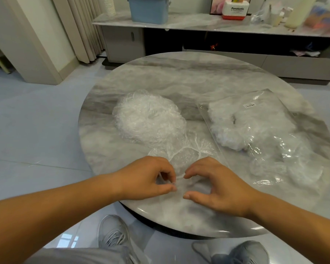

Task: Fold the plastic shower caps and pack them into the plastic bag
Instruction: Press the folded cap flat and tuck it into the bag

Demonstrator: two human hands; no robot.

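You get soft, even light across the round table [179, 79], with only faint shadows on it. Glare streaks its near rim and the floor [69, 242] below; beyond the table, the shelf [198, 23] bows and blurs.

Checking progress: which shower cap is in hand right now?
The lone spread-out cap at the table's near edge, pinched by the left hand; the rest lie heaped in the pile or packed in the bag.
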